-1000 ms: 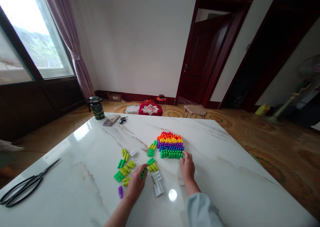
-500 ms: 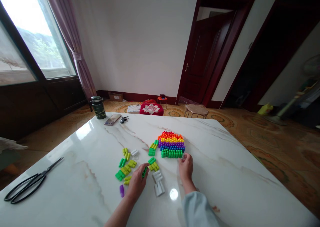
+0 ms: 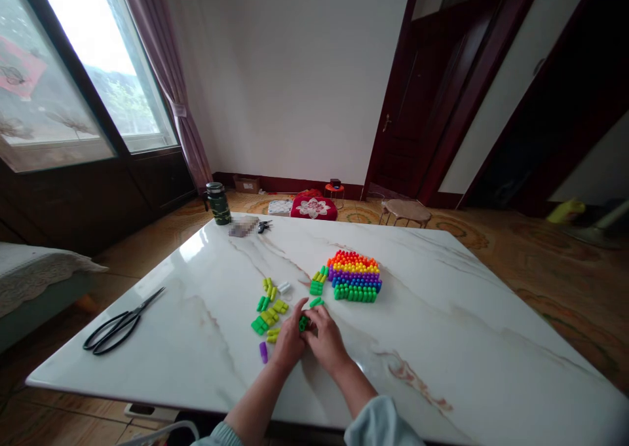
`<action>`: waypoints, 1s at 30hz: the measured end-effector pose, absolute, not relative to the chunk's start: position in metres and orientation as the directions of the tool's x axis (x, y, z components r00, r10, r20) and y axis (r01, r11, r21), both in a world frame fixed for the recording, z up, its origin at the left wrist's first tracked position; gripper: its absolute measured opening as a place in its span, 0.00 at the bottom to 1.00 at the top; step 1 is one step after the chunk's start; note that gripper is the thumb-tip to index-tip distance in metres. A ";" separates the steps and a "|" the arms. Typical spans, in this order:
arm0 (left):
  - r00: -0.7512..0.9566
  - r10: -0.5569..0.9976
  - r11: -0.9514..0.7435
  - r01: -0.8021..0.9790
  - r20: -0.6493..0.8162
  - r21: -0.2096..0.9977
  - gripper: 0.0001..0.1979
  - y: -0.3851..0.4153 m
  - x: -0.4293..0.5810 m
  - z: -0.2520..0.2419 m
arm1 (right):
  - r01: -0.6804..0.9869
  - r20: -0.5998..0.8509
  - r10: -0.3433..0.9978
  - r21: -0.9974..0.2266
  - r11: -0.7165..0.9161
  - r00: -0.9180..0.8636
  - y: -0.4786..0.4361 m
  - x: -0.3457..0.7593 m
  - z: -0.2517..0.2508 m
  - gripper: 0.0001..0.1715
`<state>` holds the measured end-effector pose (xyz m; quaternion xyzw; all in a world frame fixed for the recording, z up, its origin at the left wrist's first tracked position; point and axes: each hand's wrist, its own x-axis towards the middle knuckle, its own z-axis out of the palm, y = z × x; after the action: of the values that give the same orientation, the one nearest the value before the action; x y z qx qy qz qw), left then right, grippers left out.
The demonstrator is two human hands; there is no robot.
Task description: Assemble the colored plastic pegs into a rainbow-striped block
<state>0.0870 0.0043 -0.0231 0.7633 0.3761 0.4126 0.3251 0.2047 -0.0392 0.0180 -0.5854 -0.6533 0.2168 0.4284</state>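
My left hand (image 3: 289,342) is closed around a small cluster of green plastic pieces (image 3: 303,324) with hollow ends. My right hand (image 3: 327,342) meets it from the right, fingers curled onto the same cluster and partly covering it. Just beyond, a block of rounded plastic pieces (image 3: 354,277) stands in rows of red, orange, yellow, purple, blue and green. Loose yellow-green pieces (image 3: 270,315), green pieces (image 3: 258,325), a white piece (image 3: 284,288) and a purple piece (image 3: 264,352) lie left of my hands. More green pieces (image 3: 316,288) sit beside the block.
Black-handled scissors (image 3: 120,325) lie on the marble-patterned table (image 3: 442,341) at the left. A camouflage flask (image 3: 218,204), a blurred-out flat object (image 3: 243,226) and keys (image 3: 264,226) are at the far edge. Beyond stand a red-covered seat (image 3: 313,207) and a stool (image 3: 405,211).
My right hand has left the front edge of the colored block and come to my left hand, onto the green pieces. The camera view has shifted, so the table appears farther right.
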 end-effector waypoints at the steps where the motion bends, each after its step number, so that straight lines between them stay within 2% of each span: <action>1: 0.385 0.840 -0.505 0.302 0.382 0.808 0.40 0.004 0.087 -0.023 | 0.603 0.312 0.949 -0.766 0.222 0.048 -0.040 0.205 0.019 0.23; 5: 0.411 0.828 -0.520 0.305 0.382 0.798 0.39 0.005 0.089 -0.023 | 0.620 0.383 0.923 -0.732 0.281 0.033 -0.042 0.211 0.020 0.17; 8: 0.404 0.833 -0.522 0.342 0.379 0.782 0.29 0.005 0.090 -0.023 | 0.484 0.386 0.899 -0.839 0.249 0.206 -0.044 0.223 0.020 0.04; 9: 0.405 0.833 -0.523 0.355 0.377 0.775 0.24 0.005 0.091 -0.023 | 0.381 0.334 0.893 -0.901 0.208 0.302 -0.045 0.229 0.020 0.03; 10: 0.406 0.832 -0.527 0.367 0.378 0.766 0.21 0.006 0.091 -0.024 | 0.239 0.247 0.885 -0.958 0.161 0.394 -0.047 0.236 0.019 0.07; 12: 0.406 0.825 -0.544 0.380 0.394 0.748 0.18 0.006 0.092 -0.025 | -0.128 0.010 0.869 -0.988 0.084 0.496 -0.051 0.253 0.018 0.14; 14: 0.405 0.818 -0.557 0.383 0.408 0.737 0.17 0.007 0.092 -0.027 | -0.461 -0.196 0.868 -0.886 0.043 0.457 -0.056 0.271 0.017 0.18; 15: 0.405 0.816 -0.560 0.381 0.411 0.736 0.17 0.008 0.092 -0.028 | -0.576 -0.259 0.875 -0.817 0.027 0.409 -0.060 0.279 0.016 0.18; 18: 0.412 0.811 -0.565 0.371 0.415 0.737 0.17 0.009 0.091 -0.030 | -0.745 -0.327 0.899 -0.667 0.000 0.292 -0.067 0.296 0.011 0.18; 22: 0.415 0.807 -0.569 0.359 0.419 0.740 0.16 0.009 0.091 -0.029 | -0.788 -0.379 0.882 -0.615 -0.015 0.279 -0.069 0.305 0.003 0.13; 25: 0.418 0.807 -0.569 0.363 0.417 0.738 0.16 0.007 0.091 -0.027 | -0.723 -0.398 0.847 -0.690 -0.023 0.353 -0.065 0.310 -0.002 0.15; 27: 0.419 0.807 -0.569 0.364 0.416 0.738 0.15 0.007 0.091 -0.027 | -0.585 -0.340 0.819 -0.811 -0.007 0.462 -0.064 0.314 -0.004 0.16; 30: 0.418 0.809 -0.567 0.371 0.413 0.735 0.15 0.007 0.092 -0.028 | -0.209 -0.109 0.831 -0.978 0.009 0.546 -0.062 0.319 -0.002 0.18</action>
<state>0.0917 0.0068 -0.0277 0.7940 0.3718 0.3910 0.2800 0.3192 -0.0617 -0.0022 -0.5827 -0.2667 0.3951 0.6582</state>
